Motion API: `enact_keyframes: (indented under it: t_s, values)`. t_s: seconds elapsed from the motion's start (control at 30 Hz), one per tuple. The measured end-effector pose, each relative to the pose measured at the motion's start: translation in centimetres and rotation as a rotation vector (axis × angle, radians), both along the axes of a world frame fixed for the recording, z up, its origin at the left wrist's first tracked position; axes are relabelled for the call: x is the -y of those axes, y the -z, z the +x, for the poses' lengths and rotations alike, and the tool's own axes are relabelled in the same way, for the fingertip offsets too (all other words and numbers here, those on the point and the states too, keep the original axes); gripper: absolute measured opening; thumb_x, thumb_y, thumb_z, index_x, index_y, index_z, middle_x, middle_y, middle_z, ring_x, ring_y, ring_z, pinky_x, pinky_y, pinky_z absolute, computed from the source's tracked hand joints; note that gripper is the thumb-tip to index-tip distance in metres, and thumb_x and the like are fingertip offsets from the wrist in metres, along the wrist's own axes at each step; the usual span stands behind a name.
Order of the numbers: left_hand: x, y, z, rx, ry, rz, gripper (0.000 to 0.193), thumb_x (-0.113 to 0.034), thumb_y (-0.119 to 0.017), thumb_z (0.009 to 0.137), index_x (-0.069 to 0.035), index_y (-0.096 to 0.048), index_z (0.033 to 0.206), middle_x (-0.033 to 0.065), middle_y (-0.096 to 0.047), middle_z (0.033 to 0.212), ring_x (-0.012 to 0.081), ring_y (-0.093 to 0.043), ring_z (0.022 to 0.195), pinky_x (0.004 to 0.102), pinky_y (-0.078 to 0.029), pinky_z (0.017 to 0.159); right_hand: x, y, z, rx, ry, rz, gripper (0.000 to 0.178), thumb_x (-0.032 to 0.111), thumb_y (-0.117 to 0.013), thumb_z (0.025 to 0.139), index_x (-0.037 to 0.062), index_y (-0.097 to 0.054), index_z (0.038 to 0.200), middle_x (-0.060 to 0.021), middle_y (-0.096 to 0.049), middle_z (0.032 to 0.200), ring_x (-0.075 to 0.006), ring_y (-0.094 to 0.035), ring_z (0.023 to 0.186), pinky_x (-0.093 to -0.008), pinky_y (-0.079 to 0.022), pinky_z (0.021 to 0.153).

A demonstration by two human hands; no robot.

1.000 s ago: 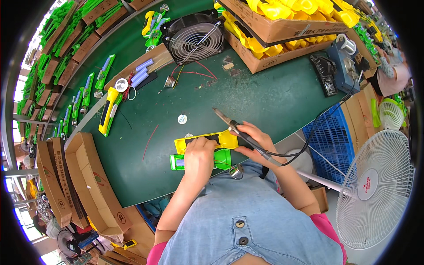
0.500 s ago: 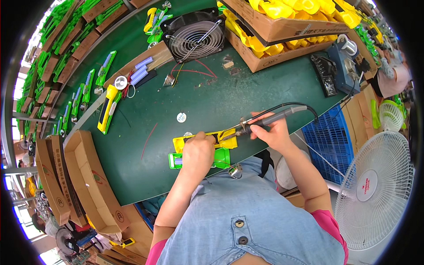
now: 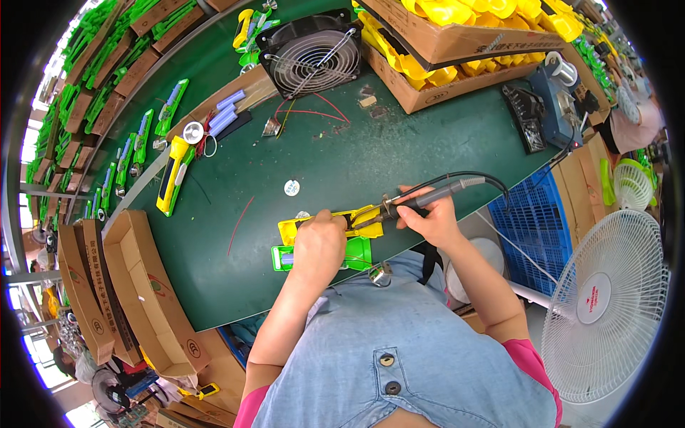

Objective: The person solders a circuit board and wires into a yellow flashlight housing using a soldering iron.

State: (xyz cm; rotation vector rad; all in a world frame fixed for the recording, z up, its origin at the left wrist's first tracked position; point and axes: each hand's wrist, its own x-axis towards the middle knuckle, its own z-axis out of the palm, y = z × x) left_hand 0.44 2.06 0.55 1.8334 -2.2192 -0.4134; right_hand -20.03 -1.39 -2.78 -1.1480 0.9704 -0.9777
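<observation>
My right hand (image 3: 430, 217) is wrapped round the dark handle of a soldering iron (image 3: 448, 190), whose tip end points left into a yellow plastic shell (image 3: 369, 230). The shell lies on the green table, and my left hand (image 3: 320, 246) is closed over its left half; what the left fingertips touch inside is hidden. Just nearer to me, partly under my left wrist, lies a green plastic shell (image 3: 362, 251) with a blue cylindrical battery (image 3: 287, 259) in it. A small shiny lamp head (image 3: 381, 275) sits at the table's near edge, to the right of the green shell.
A black fan (image 3: 314, 60) stands at the back beside cardboard boxes (image 3: 457, 50) of yellow shells. At far right are a blue soldering station (image 3: 556, 107) and solder spool (image 3: 562, 71). A yellow-green torch (image 3: 173, 175), blue batteries (image 3: 225, 114) and a long carton (image 3: 146, 299) are left.
My right hand and the soldering iron have shifted slightly left, with the iron's end further over the yellow shell. My left hand keeps its place on the shell.
</observation>
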Motion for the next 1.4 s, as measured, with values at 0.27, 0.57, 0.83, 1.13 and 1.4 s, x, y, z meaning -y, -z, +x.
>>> enact_keyframes:
  t_s: [0.27, 0.57, 0.83, 1.13, 1.4]
  values:
    - [0.0, 0.2, -0.2, 0.046, 0.051, -0.078, 0.001, -0.001, -0.056, 0.066, -0.002, -0.057, 0.065, 0.0134, -0.054, 0.067, 0.0279, -0.059, 0.061, 0.0357, -0.049, 0.056, -0.1, -0.9, -0.2, -0.183, -0.034, -0.240, 0.014, 0.006, -0.063, 0.079, -0.0040, -0.059, 0.088, -0.0084, -0.063, 0.076, -0.0128, -0.063, 0.060, -0.0259, -0.050, 0.064]
    - [0.1, 0.1, -0.3, 0.082, 0.015, -0.020, 0.006, -0.004, -0.057, 0.071, -0.003, -0.063, 0.070, 0.0134, -0.055, 0.070, 0.0300, -0.058, 0.061, 0.0377, -0.048, 0.058, -3.5, -1.1, -0.2, 0.138, 0.111, -0.150, 0.020, 0.002, -0.061, 0.080, 0.0009, -0.055, 0.100, -0.0078, -0.065, 0.082, -0.0142, -0.064, 0.066, -0.0405, -0.035, 0.098]
    - [-0.1, 0.2, -0.2, 0.060, 0.018, -0.031, 0.006, -0.006, -0.059, 0.071, -0.003, -0.065, 0.072, 0.0132, -0.055, 0.070, 0.0301, -0.058, 0.061, 0.0383, -0.047, 0.059, -5.2, -0.4, 3.2, -0.418, -0.199, -0.419, 0.077, 0.017, -0.076, 0.066, 0.0043, -0.031, 0.127, -0.0100, -0.048, 0.126, -0.0242, -0.036, 0.124, -0.0450, -0.019, 0.107]
    - [-2.3, -4.5, 2.8, -0.293, -0.169, -0.101, 0.017, -0.005, -0.071, 0.065, -0.001, -0.064, 0.080, 0.0119, -0.060, 0.082, 0.0276, -0.059, 0.075, 0.0354, -0.047, 0.066, -4.6, 0.1, 3.1, -0.454, -0.211, -0.530, 0.075, 0.021, -0.076, 0.063, 0.0006, -0.036, 0.123, -0.0125, -0.057, 0.110, -0.0278, -0.053, 0.106, -0.0484, -0.017, 0.108]
    - [-4.2, -0.2, 1.9, -0.420, -0.130, -0.194, 0.012, -0.004, -0.070, 0.064, -0.005, -0.066, 0.075, 0.0073, -0.058, 0.075, 0.0237, -0.056, 0.071, 0.0329, -0.045, 0.061, -2.9, -0.3, 2.8, -0.507, -0.202, -0.705, 0.078, 0.014, -0.076, 0.063, 0.0061, -0.032, 0.127, -0.0086, -0.059, 0.095, -0.0237, -0.060, 0.085, -0.0524, -0.013, 0.107]
